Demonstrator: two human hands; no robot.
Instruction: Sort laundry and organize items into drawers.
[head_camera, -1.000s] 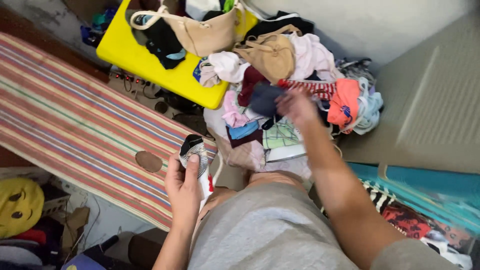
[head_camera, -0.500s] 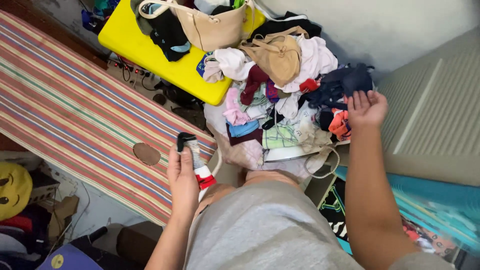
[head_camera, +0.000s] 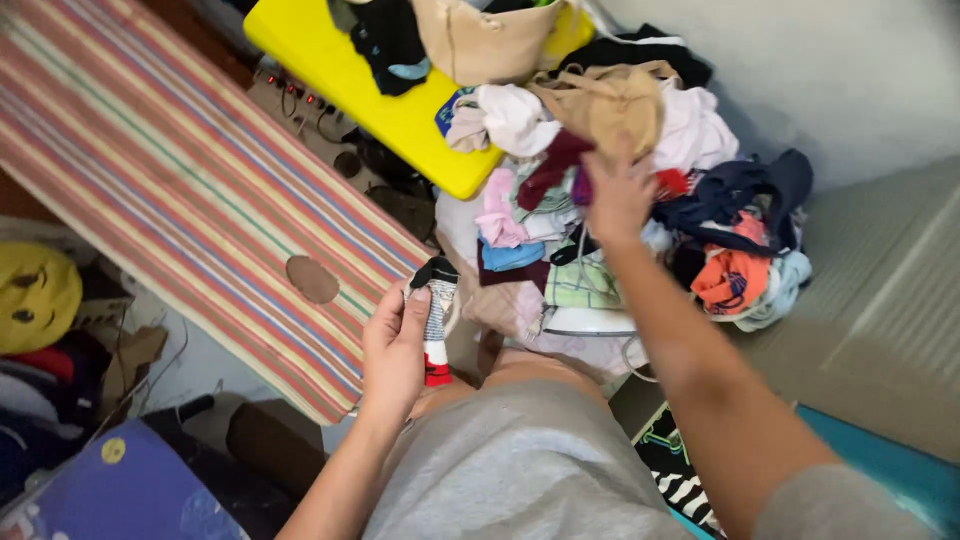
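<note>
Yellow round cushion (head_camera: 38, 296) with a dark printed face sits at far left, above a blue flat package (head_camera: 120, 492) bearing a small yellow circular label near its upper left. Striped ironing board (head_camera: 190, 190) runs diagonally from upper left; a brown oval scorch patch marks its cover near the lower end. Left hand (head_camera: 392, 352), grip clenched around a sock (head_camera: 436, 318): black toe upward, grey-white patterned middle, red band at the bottom. Sock is held upright just off the board's tip, in front of the grey shirt. Yellow plastic lid (head_camera: 400, 105) lies behind, with a beige handbag (head_camera: 485, 45) and dark garments on it; a small blue label shows at its right edge. Right hand (head_camera: 618, 195), fingers spread and released, rests on the clothes pile (head_camera: 640, 230) below a tan bag (head_camera: 605, 105). Orange garment (head_camera: 732, 278) lies at the pile's right side. Teal mat (head_camera: 880, 470) at lower right.
</note>
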